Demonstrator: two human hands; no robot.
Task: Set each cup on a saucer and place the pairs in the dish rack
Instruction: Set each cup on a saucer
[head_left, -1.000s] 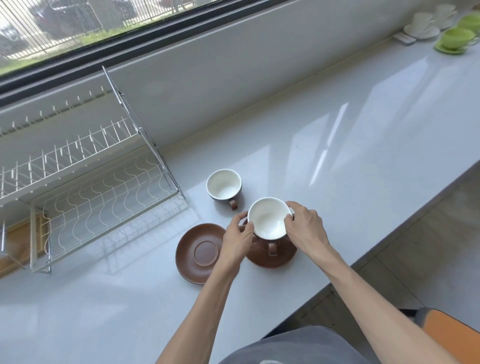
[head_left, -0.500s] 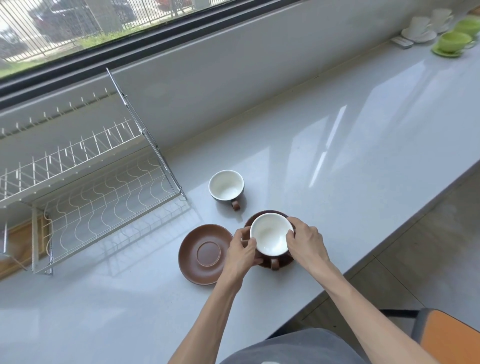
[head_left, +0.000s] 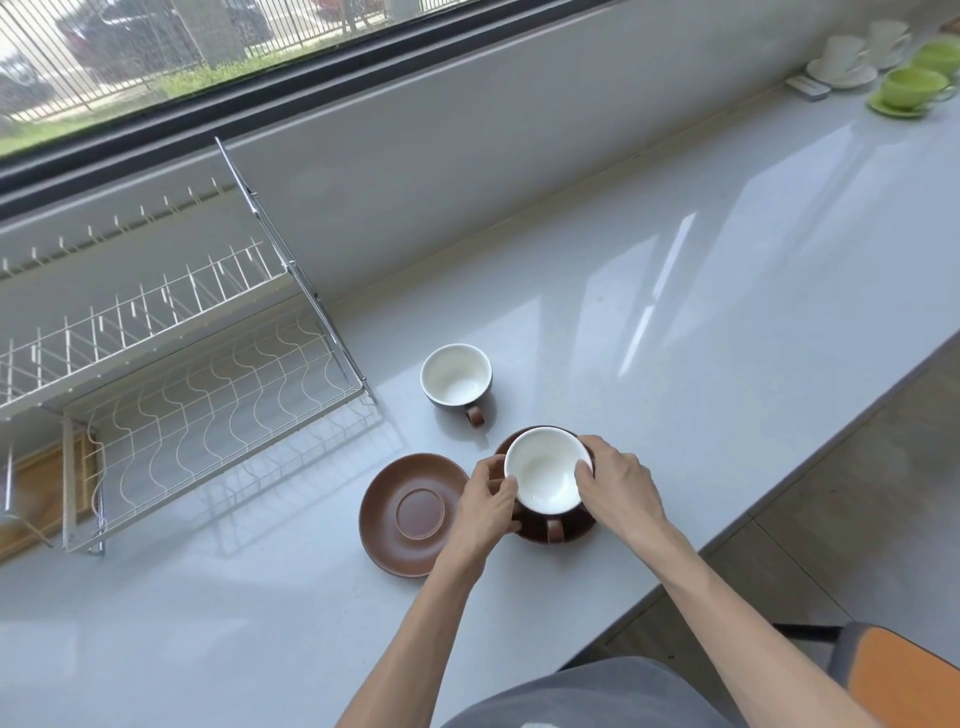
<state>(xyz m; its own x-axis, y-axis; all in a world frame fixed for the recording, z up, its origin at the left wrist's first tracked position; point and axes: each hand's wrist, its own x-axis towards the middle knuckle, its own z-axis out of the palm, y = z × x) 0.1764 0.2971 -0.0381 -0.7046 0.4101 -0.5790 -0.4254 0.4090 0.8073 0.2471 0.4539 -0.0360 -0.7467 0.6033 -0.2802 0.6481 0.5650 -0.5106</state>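
A brown cup with a white inside sits on a brown saucer near the counter's front edge, its handle toward me. My left hand holds its left side and my right hand holds its right rim. An empty brown saucer lies just to the left, touching my left hand's side. A second cup stands alone on the counter behind them. The wire dish rack stands at the left, with nothing in it.
The white counter runs along a wall under a window. Green cups on saucers and white cups on saucers stand at the far right end. An orange chair seat shows at the lower right, beyond the counter's edge.
The cup held in both hands has come down from above the right saucer onto it. The other cup and saucer have not moved.
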